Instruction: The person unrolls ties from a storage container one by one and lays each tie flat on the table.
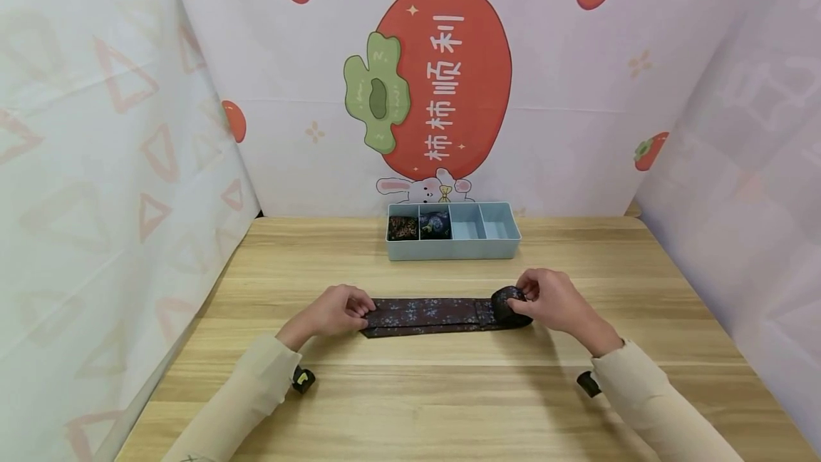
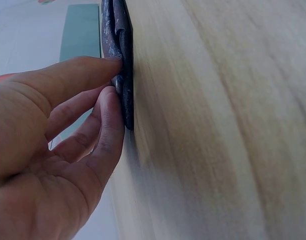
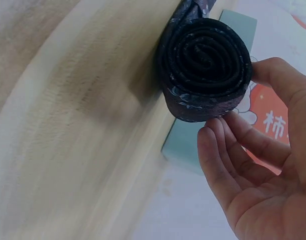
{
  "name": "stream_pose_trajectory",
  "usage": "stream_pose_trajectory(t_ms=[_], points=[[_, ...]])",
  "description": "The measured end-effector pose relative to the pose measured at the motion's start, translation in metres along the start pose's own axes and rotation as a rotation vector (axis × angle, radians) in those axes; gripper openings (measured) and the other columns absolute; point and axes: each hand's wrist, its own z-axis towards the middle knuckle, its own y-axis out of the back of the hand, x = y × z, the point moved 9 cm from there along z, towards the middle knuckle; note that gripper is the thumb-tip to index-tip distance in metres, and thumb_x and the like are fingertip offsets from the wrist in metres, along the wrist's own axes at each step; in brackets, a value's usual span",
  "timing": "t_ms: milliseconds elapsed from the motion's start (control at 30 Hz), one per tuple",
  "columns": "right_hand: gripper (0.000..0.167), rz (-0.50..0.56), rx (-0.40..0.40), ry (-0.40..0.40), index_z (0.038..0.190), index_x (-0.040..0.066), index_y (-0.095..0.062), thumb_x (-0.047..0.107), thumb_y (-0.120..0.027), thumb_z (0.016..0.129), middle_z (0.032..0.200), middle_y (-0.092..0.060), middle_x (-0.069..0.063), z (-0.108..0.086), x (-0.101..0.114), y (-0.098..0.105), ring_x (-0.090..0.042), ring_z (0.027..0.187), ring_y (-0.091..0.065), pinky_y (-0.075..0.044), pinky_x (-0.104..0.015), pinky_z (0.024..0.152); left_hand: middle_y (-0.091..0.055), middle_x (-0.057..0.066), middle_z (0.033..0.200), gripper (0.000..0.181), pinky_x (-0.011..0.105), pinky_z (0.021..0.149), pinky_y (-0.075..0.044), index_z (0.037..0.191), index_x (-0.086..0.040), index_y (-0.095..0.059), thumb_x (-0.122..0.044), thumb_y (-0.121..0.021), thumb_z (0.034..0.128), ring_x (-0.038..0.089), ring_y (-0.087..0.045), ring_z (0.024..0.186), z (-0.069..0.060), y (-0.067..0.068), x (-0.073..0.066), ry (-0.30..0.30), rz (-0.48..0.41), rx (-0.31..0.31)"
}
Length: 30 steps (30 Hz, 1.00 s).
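Note:
A dark necktie [image 1: 423, 314] with small blue flowers lies across the table, its right part wound into a roll [image 3: 205, 70]. At the flat left end, my left hand [image 1: 336, 311] pinches the tie's edge between thumb and fingers; the left wrist view shows the thumb [image 2: 88, 72] on the cloth and the other fingers bent beside it. My right hand [image 1: 556, 301] holds the roll at its outer side, thumb and fingertips against it. In the right wrist view the spiral layers of the roll face the camera. The roll touches the flat part of the tie.
Behind the tie stands a light blue box [image 1: 452, 250] with several compartments in a row. Its two left compartments hold a rolled brown-patterned tie [image 1: 403, 229] and a rolled blue-patterned tie [image 1: 435, 225]. A printed cloth backdrop [image 1: 308, 162] rises behind the wooden table [image 1: 436, 405].

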Motion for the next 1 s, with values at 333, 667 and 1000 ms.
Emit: stream_pose_trajectory(t_ms=[333,667,1000], points=[[0.023,-0.037,0.003,0.072,0.097,0.004,-0.073,0.020,-0.086,0.087,0.083,-0.067,0.000,0.008,0.023,0.007,-0.008,0.074,-0.058,-0.053,-0.027,0.069,-0.073,0.004,0.101,0.022,0.022,0.080,-0.061,0.108,-0.006,-0.078,0.002,-0.080,0.0874,0.011,-0.066,0.089,0.000,0.001,-0.002,0.020,-0.005,0.005],[0.022,-0.053,0.033,0.115,0.095,0.005,-0.072,0.016,-0.088,0.086,0.085,-0.067,-0.002,0.010,0.030,-0.007,-0.009,0.075,-0.057,-0.053,-0.029,0.068,-0.073,0.006,0.102,0.022,0.022,0.081,-0.060,0.108,-0.006,-0.078,0.001,-0.081,0.0877,0.012,-0.067,0.090,-0.001,0.000,-0.002,0.016,-0.005,0.005],[0.029,-0.087,0.009,0.047,0.092,0.007,-0.071,0.026,-0.091,0.084,0.086,-0.066,-0.002,0.003,0.008,-0.005,-0.011,0.074,-0.056,-0.052,-0.030,0.068,-0.073,0.004,0.104,0.022,0.022,0.082,-0.060,0.108,-0.008,-0.078,0.000,-0.081,0.0879,0.012,-0.067,0.092,-0.006,0.007,0.005,0.020,0.005,-0.005]])
